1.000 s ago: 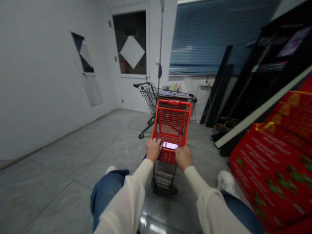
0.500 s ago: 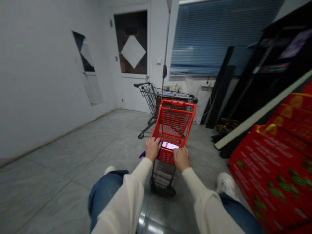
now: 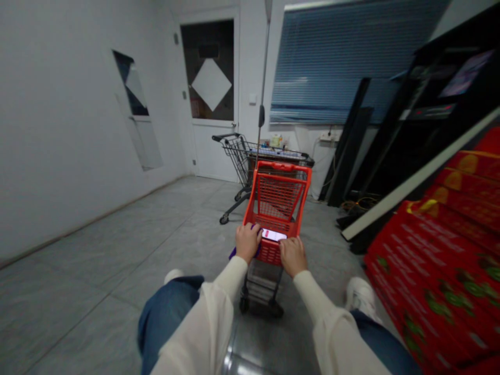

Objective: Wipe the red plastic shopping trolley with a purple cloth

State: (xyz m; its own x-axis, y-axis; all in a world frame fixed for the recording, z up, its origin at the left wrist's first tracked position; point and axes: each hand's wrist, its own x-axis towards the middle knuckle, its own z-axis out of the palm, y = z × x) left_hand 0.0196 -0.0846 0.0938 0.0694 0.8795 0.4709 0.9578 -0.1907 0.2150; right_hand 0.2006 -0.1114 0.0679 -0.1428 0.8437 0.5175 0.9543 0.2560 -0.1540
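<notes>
A small red shopping cart [image 3: 278, 200] stands in front of me, its basket's near rim under both hands. My left hand [image 3: 248, 243] is closed at the left part of that rim, with a purple cloth-like piece [image 3: 233, 253] showing beneath and beside the fingers. My right hand [image 3: 294, 255] curls over the rim's right end. Between the hands lies a phone [image 3: 274, 235] with a lit, mostly white screen. Its ends are close to the fingertips of both hands; whether either one grips it is hard to see.
Behind the red cart is a larger dark wire cart [image 3: 234, 151] loaded with items. Red printed boxes [image 3: 433, 265] are stacked on the right, with a pale long board [image 3: 414, 179] leaning beside them. A white door [image 3: 214, 151] is at the back.
My left hand has shifted slightly right along the rim, closer to the phone, and the purple piece has moved with it. The view has turned a little.
</notes>
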